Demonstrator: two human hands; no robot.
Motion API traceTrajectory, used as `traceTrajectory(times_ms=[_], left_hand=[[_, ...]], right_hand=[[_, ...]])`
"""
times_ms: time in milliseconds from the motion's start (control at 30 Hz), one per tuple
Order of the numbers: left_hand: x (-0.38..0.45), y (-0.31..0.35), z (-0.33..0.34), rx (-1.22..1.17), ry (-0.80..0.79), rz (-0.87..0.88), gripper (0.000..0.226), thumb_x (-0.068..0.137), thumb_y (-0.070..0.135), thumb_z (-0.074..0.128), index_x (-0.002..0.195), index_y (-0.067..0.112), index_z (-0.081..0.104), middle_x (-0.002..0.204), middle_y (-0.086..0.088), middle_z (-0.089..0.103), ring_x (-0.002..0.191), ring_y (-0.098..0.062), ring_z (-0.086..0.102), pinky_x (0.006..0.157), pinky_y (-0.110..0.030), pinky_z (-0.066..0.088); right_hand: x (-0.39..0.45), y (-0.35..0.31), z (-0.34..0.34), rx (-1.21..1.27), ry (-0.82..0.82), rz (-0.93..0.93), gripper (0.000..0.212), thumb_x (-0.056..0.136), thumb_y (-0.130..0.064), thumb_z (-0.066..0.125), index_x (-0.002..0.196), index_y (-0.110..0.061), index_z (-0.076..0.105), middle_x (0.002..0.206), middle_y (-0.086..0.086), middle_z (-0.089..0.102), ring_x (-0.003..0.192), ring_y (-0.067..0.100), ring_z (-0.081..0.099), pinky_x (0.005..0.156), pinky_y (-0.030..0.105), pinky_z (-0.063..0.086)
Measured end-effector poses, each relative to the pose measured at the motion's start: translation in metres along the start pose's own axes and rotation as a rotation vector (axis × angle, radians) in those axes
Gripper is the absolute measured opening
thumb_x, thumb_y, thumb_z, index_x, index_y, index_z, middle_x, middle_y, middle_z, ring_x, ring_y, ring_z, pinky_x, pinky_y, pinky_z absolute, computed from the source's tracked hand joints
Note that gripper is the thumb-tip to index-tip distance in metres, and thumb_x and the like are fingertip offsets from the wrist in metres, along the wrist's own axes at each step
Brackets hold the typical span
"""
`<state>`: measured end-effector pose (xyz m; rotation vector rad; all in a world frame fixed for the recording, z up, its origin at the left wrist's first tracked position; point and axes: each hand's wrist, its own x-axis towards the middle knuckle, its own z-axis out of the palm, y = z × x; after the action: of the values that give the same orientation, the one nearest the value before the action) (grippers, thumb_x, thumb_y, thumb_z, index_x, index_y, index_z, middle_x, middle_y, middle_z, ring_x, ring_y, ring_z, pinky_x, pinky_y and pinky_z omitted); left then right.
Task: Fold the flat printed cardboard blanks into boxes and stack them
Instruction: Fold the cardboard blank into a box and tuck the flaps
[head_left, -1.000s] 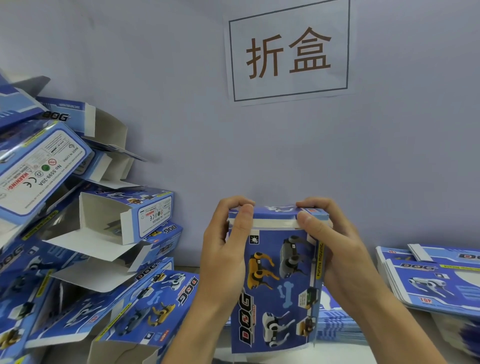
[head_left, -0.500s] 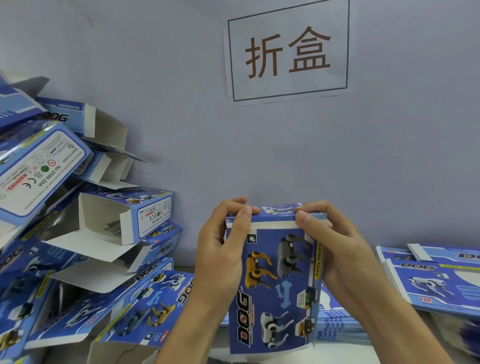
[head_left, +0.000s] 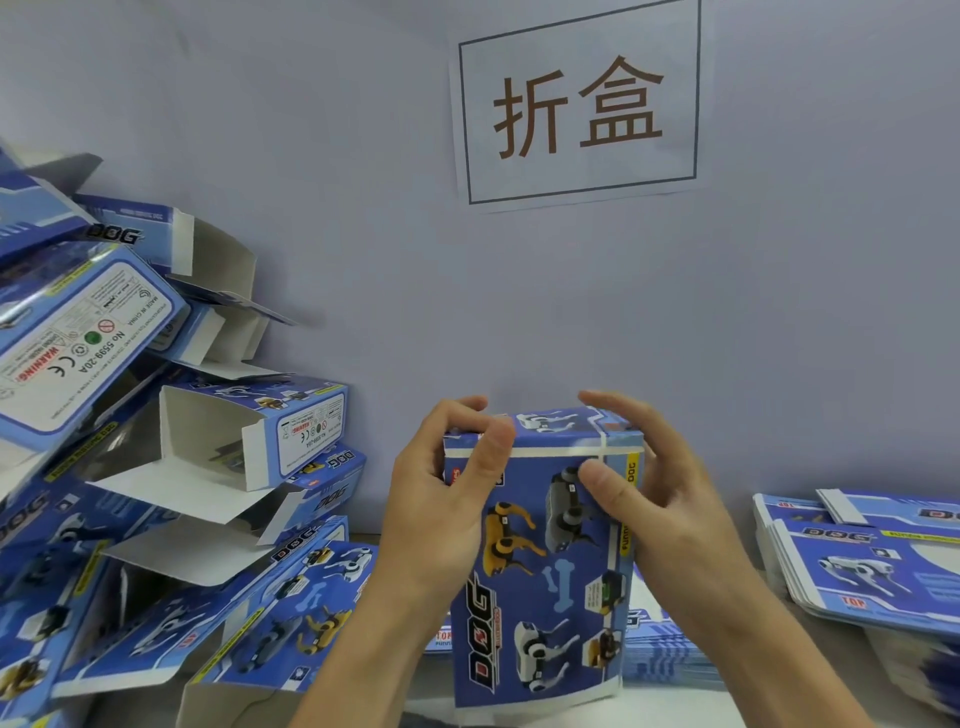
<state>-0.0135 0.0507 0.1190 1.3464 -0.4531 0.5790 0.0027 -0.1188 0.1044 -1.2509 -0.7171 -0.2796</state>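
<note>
Both hands grip the upright dog-print box (head_left: 540, 561): left hand (head_left: 441, 514) and right hand (head_left: 654, 499) pressing its top flap (head_left: 558, 423) closed. Next, probably, onto the heap of folded boxes (head_left: 171, 467).

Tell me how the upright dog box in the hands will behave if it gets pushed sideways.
The box is probably light: thin printed card, likely hollow like the open ones in the pile. It stands tall and narrow, so a sideways push would likely tip it. Its walls may flex under the left hand.
</note>
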Motion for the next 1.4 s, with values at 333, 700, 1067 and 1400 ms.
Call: traceTrajectory(times_ms=[333, 700, 1067, 1400], left_hand=[[-0.001, -0.006, -0.001, 0.017, -0.026, 0.027, 0.022, 0.063, 0.046, 0.076, 0.081, 0.037, 0.071, 0.123, 0.026, 0.061, 0.109, -0.022, 0.069, 0.073, -0.043, 0.062], [-0.001, -0.004, -0.002, 0.075, -0.046, 0.086, 0.021, 0.063, 0.044, 0.076, 0.080, 0.033, 0.070, 0.124, 0.020, 0.063, 0.108, -0.018, 0.069, 0.072, -0.041, 0.063], [0.007, -0.007, -0.013, 0.009, 0.353, 0.197, 0.033, 0.065, 0.048, 0.079, 0.091, 0.039, 0.063, 0.088, -0.001, 0.073, 0.072, -0.017, 0.073, 0.060, -0.025, 0.058], [0.016, -0.020, -0.028, -0.363, 0.848, -0.042, 0.052, 0.078, 0.059, 0.072, 0.121, 0.037, 0.053, 0.108, 0.008, 0.074, 0.094, -0.014, 0.074, 0.084, -0.046, 0.060]], right_hand=[[0.003, 0.004, 0.000, 0.096, 0.176, 0.025, 0.018, 0.061, -0.031, 0.077, 0.079, -0.026, 0.076, 0.129, -0.015, 0.062, 0.105, 0.027, 0.071, 0.066, 0.043, 0.061], [0.002, 0.003, 0.001, 0.065, 0.212, 0.020, 0.019, 0.062, -0.034, 0.077, 0.080, -0.027, 0.076, 0.127, -0.016, 0.063, 0.112, 0.025, 0.068, 0.067, 0.042, 0.061], [0.008, -0.012, 0.008, -0.208, 0.345, -0.207, 0.023, 0.082, -0.040, 0.062, 0.103, -0.037, 0.070, 0.104, -0.015, 0.070, 0.097, -0.002, 0.063, 0.073, 0.005, 0.046], [-0.003, -0.020, 0.039, -0.583, -0.517, 0.378, 0.037, 0.093, -0.056, 0.054, 0.112, -0.030, 0.071, 0.103, -0.011, 0.074, 0.091, 0.008, 0.071, 0.087, 0.035, 0.058]])
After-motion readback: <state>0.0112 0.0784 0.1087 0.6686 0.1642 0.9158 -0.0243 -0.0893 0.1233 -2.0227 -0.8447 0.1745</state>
